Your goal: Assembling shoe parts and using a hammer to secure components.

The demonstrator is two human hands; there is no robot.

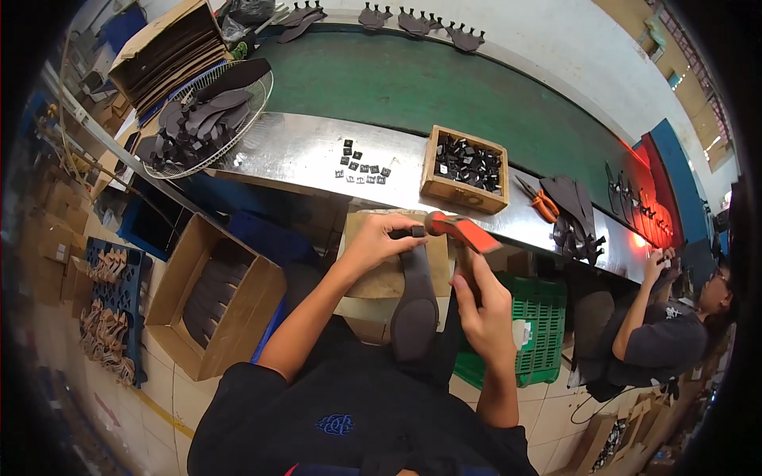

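Observation:
My left hand (373,243) is closed around the heel end of a dark shoe sole (415,305), whose rounded toe part points toward my body. A small black heel block (408,232) shows at my left fingers. My right hand (486,316) is wrapped round the handle of a hammer with a red head (475,233). One end of the hammer head is close beside the heel block; whether they touch I cannot tell. Beneath the sole stands a light-coloured block-like stand (367,306). Several small black heel tips (365,168) lie on the metal ledge in front.
A wooden box (464,192) of black pieces stands on the metal ledge, with orange-handled pliers (544,208) and dark soles (570,205) to its right. Beyond runs a green conveyor belt (357,79). A wire basket (252,119) and cardboard box (230,337) are left; another person (663,341) works right.

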